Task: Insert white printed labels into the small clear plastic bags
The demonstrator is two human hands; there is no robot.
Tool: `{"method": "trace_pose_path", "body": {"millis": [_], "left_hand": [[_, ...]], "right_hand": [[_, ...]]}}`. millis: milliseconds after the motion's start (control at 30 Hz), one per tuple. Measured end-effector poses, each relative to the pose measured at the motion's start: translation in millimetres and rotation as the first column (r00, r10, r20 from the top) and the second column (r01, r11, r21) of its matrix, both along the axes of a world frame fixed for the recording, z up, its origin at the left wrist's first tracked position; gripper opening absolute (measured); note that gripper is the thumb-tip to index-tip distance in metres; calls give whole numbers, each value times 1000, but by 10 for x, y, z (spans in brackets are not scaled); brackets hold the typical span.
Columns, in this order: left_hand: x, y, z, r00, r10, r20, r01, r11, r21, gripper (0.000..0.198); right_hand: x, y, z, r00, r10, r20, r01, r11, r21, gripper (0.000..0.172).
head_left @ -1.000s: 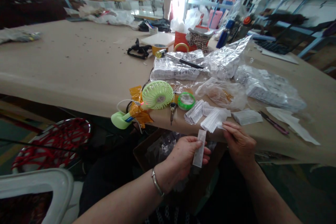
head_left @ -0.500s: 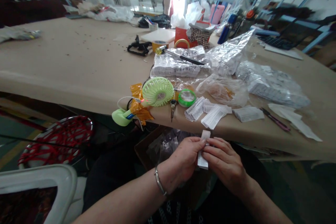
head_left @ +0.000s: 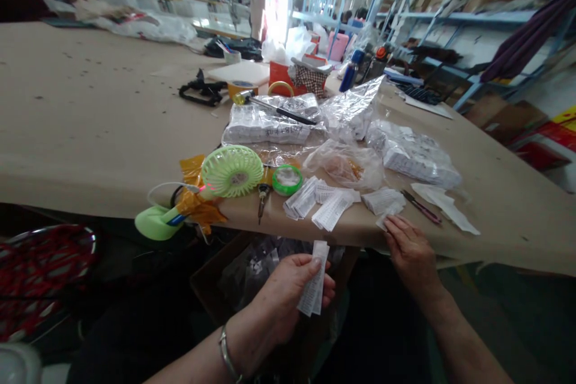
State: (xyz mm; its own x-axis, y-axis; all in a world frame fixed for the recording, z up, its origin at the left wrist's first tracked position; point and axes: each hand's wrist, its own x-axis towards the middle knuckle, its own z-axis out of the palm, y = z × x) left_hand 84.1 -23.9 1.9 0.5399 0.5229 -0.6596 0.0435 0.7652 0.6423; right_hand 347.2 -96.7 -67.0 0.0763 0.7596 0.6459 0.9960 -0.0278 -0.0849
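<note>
My left hand is closed around a few narrow white printed labels, the thumb pressed on their front, just below the table edge. Farther right, my right hand reaches over the table edge. Its fingertips pinch a white label at the near side of a small label pile. Between the hands, on the table, lies a fanned group of printed labels. Left of that group sits a round green container with something white inside.
A green fan is taped at the table edge beside a pointed tool. Pink-handled snips and paper scraps lie on the right. Behind are plastic-wrapped label bundles and a clear bag. An open box stands below.
My right hand has left the labels held with the left hand and moved right to the small pile. The left hand keeps its labels, now fanned slightly. The view has turned right.
</note>
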Motion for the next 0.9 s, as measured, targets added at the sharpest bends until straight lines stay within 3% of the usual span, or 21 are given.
{"method": "trace_pose_path", "body": {"millis": [133, 233, 300, 367, 433, 600, 900], "left_hand": [[-11, 10, 42, 1000, 15, -13, -15, 1000, -21, 15], [-13, 15, 80, 999, 30, -21, -31, 998, -62, 15], [-16, 15, 98, 999, 42, -5, -42, 995, -96, 16], [-25, 13, 104, 995, 83, 52, -77, 991, -105, 14], [-46, 12, 95, 979, 169, 117, -157, 982, -102, 9], [-136, 41, 21, 921, 357, 156, -337, 931, -142, 1], [-220, 57, -2, 894, 393, 213, -357, 915, -190, 9]], "right_hand": [[-62, -65, 103, 978, 62, -201, -34, 990, 139, 16], [-362, -70, 279, 936, 117, -331, -41, 973, 228, 13], [-675, -61, 382, 893, 267, -363, -184, 951, 248, 19], [-1000, -40, 433, 823, 456, -338, -406, 889, 211, 25], [-1265, -7, 421, 770, 566, -295, -548, 823, 151, 28], [-1543, 92, 290, 742, 616, -264, -618, 781, 85, 27], [-1608, 139, 318, 704, 667, -244, -675, 735, 61, 27]]}}
